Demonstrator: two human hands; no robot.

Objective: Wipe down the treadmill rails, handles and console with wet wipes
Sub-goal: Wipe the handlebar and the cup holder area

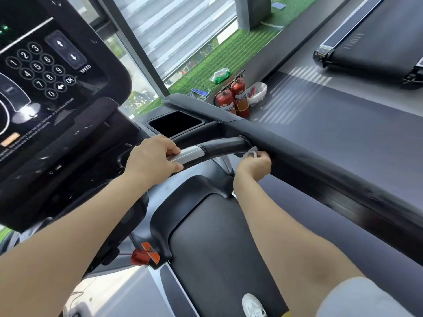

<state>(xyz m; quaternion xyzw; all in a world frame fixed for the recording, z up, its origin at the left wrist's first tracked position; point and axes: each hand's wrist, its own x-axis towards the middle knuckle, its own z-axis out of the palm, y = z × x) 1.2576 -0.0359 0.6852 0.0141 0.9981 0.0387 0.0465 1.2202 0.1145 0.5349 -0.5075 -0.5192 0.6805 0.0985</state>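
My left hand (152, 157) grips the curved front handle (219, 146) at its silver sensor section. My right hand (255, 164) pinches a crumpled white wet wipe (251, 154) and holds it against the underside of the handle where it joins the long black side rail (320, 168). The black console (45, 88) with its number keypad and speed arrows fills the upper left. A rectangular cup holder (175, 123) sits just beyond the handle.
The treadmill belt (217, 248) runs below, with my white shoe (253, 305) on it. A red safety clip (144, 256) hangs under the console. Two red fire extinguishers (233, 98), a white bag and a wipes pack (220, 75) stand by the window. Another treadmill (377, 49) lies at far right.
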